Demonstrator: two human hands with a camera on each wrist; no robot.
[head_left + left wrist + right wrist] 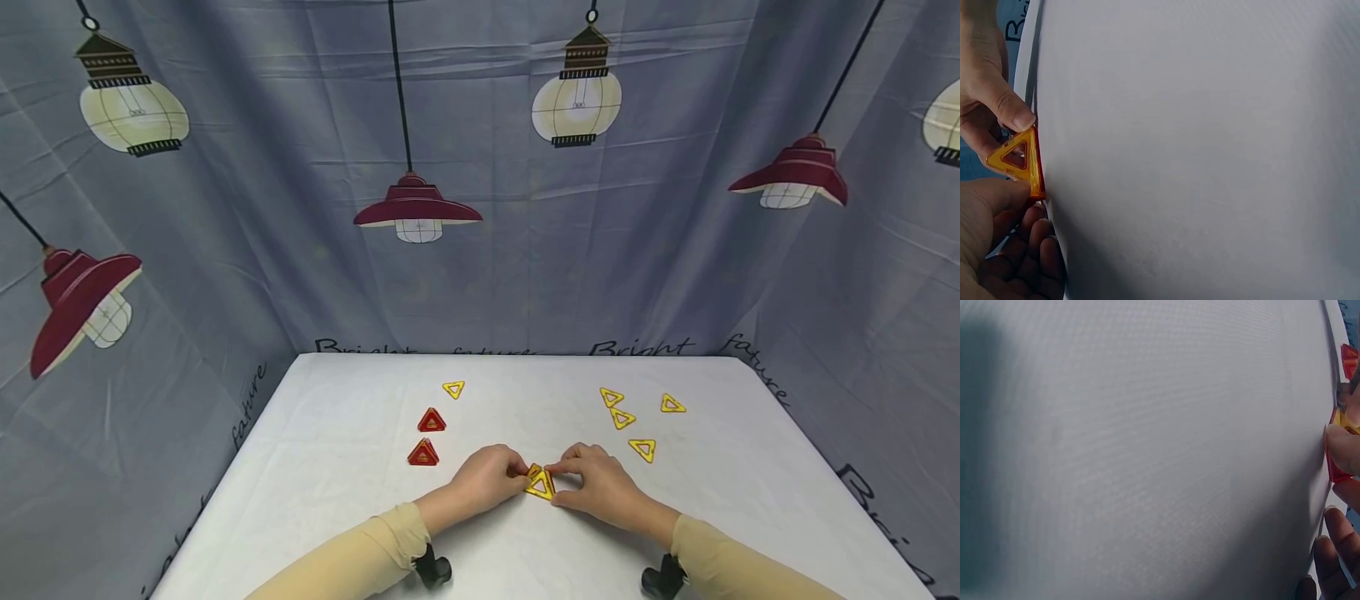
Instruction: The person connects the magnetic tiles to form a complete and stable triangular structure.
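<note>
Between my hands, low in the middle of the head view, stands a small piece built of yellow and red triangular tiles (540, 485). My left hand (489, 480) pinches its left side with thumb and forefinger. From the right, the thumb and fingers of my right hand (598, 488) grip the other side. A yellow openwork face (1009, 161) with a red edge shows in the left wrist view. In the right wrist view, a red tile (1337, 469) shows beside the thumb, with yellow above it; fingers hide much of the piece.
Two red pyramid-like pieces, a nearer one (423, 452) and a farther one (431, 420), rest on the white table (337, 500) at left. A loose yellow triangle (453, 389) lies behind them. Several more yellow triangles (642, 449) are scattered at right. A printed curtain (480, 283) surrounds the table.
</note>
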